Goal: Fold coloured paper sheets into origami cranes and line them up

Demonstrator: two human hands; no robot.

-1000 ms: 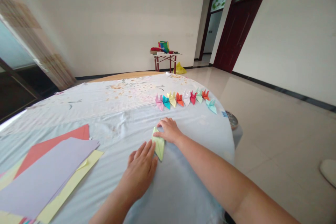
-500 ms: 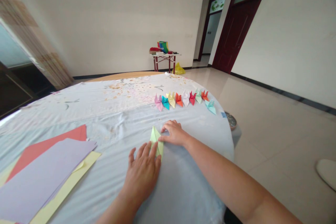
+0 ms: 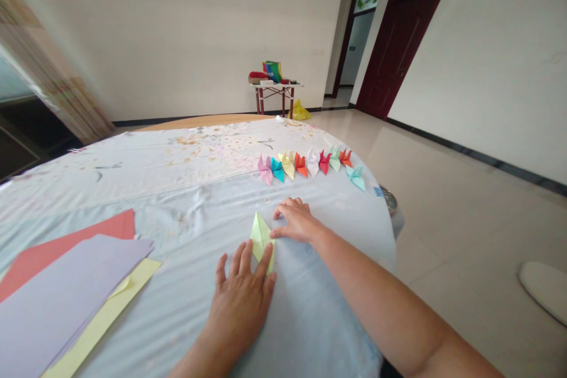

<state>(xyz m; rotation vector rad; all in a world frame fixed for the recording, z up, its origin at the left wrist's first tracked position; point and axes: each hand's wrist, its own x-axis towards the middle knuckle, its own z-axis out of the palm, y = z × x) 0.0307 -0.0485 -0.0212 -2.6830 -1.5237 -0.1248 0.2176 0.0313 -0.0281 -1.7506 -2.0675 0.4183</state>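
A folded pale green paper (image 3: 260, 230), shaped like a narrow diamond, lies flat on the cloth-covered table (image 3: 186, 295). Spread over its lower part, my left hand (image 3: 243, 292) presses it down with the fingers apart; these fingers hide some of the paper. At the right edge of the paper, the thumb of my right hand (image 3: 296, 221) touches it. The other fingers of that hand are bent and stand apart from the thumb, with nothing visible between them. Beyond my hands stands a row of colourful folded paper cranes (image 3: 312, 162).
Red, purple and yellow paper sheets (image 3: 75, 295) lie stacked at the left. Past the table, a small side table (image 3: 277, 85) stands by the wall, a yellow bag (image 3: 300, 110) beside it. A white round stool (image 3: 544, 286) is on the floor at right.
The view has shifted slightly. My left index finger has slid right across the green paper, baring more of its left side. My right hand stays at the right edge.
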